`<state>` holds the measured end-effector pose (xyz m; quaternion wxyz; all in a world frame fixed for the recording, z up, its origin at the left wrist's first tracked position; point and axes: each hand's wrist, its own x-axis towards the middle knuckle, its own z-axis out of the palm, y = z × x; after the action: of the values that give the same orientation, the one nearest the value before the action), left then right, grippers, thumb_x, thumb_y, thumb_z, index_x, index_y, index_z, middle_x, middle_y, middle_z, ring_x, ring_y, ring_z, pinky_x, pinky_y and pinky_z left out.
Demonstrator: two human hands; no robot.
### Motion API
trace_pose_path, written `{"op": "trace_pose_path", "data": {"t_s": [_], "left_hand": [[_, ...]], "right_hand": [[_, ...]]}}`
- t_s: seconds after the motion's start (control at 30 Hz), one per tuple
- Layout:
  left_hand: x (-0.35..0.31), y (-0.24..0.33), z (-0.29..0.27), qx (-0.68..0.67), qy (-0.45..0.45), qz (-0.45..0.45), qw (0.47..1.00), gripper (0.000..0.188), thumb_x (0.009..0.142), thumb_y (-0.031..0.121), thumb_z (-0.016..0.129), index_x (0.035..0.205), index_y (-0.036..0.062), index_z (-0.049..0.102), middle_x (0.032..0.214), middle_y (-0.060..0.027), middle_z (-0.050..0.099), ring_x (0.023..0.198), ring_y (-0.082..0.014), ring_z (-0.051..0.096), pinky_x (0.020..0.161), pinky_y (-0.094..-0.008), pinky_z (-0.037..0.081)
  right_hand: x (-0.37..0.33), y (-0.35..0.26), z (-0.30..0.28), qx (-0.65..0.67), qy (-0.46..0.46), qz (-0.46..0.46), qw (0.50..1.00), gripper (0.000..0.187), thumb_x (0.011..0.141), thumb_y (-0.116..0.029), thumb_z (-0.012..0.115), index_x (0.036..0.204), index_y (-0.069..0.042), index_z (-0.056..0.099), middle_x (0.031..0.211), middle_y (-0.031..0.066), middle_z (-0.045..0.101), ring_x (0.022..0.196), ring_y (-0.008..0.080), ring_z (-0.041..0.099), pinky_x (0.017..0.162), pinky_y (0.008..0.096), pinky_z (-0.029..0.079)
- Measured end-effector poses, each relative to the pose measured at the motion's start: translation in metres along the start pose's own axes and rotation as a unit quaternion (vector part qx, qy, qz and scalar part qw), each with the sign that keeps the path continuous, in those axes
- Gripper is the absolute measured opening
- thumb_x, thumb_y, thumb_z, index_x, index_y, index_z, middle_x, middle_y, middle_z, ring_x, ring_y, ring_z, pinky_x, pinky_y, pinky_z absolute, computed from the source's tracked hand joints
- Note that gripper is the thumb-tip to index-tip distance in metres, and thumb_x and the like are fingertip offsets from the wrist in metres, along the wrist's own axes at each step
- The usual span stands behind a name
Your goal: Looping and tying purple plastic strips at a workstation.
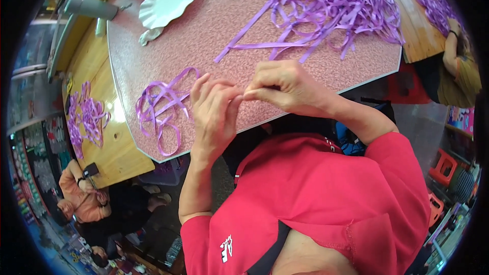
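Saw, left of centre in the frame, a small loose tangle of purple ribbon (173, 99) on the pink tabletop (204, 30). At centre, found left hand (213, 107) and right hand (285, 87) pinched closed, nearly tip to tip; could not make out any strand between. Noted a far larger purple heap (351, 5) at upper right. Judged handling underway, unable to tell finished pile from waiting.

Four purple ribbon heaps (338, 7), two hands (213, 109) at centre

Heaps are counted at upper right, upper right edge, left of centre and far left; one scalloped plate (169, 0) and one grey tumbler (91, 6) at upper left; two stools (439, 175) at lower right.
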<state>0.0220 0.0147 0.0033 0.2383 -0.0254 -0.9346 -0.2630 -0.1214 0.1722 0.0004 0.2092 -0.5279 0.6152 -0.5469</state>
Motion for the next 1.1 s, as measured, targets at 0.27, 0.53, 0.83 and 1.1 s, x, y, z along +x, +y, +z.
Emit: {"op": "trace_pose_path", "data": {"t_s": [0.27, 0.53, 0.83, 1.1], "left_hand": [[-0.019, -0.015, -0.033, -0.022, 0.034, -0.081, 0.996, 0.010, 0.097, 0.011, 0.062, 0.093, 0.0016, 0.061, 0.088, -0.0116, 0.066, 0.091, -0.0302, 0.065, 0.099, -0.0492, 0.046], [-0.019, -0.013, -0.044, -0.080, 0.102, -0.077, 0.989, 0.011, 0.099, 0.012, 0.058, 0.094, 0.0021, 0.059, 0.085, -0.0089, 0.065, 0.086, -0.0255, 0.065, 0.100, -0.0503, 0.045], [-0.003, 0.010, -0.059, -0.133, 0.135, 0.002, 0.982, 0.016, 0.104, 0.018, 0.051, 0.098, 0.0035, 0.056, 0.079, -0.0077, 0.062, 0.082, -0.0259, 0.068, 0.100, -0.0535, 0.044], [-0.047, -0.042, -0.098, -0.079, 0.209, -0.137, 0.965, 0.019, 0.107, 0.015, 0.043, 0.101, 0.0011, 0.053, 0.078, -0.0041, 0.054, 0.089, -0.0213, 0.063, 0.106, -0.0514, 0.042]], "right_hand": [[-0.016, 0.018, -0.057, -0.122, 0.094, 0.003, 0.988, 0.014, 0.089, -0.007, 0.072, 0.101, -0.001, 0.072, 0.091, 0.0087, 0.069, 0.081, 0.0163, 0.065, 0.070, 0.0288, 0.052], [-0.027, 0.015, -0.052, -0.204, 0.085, 0.033, 0.975, 0.025, 0.084, -0.009, 0.076, 0.108, -0.004, 0.071, 0.104, 0.0078, 0.067, 0.091, 0.0186, 0.064, 0.078, 0.0327, 0.051], [0.002, 0.010, 0.016, -0.111, 0.032, -0.173, 0.978, 0.029, 0.083, -0.010, 0.076, 0.111, -0.008, 0.070, 0.099, 0.0088, 0.067, 0.092, 0.0250, 0.064, 0.094, 0.0449, 0.048], [-0.008, 0.017, -0.065, -0.020, -0.041, 0.041, 0.998, 0.011, 0.090, -0.011, 0.071, 0.098, -0.003, 0.073, 0.085, 0.0064, 0.070, 0.081, 0.0163, 0.065, 0.072, 0.0305, 0.051]]}}
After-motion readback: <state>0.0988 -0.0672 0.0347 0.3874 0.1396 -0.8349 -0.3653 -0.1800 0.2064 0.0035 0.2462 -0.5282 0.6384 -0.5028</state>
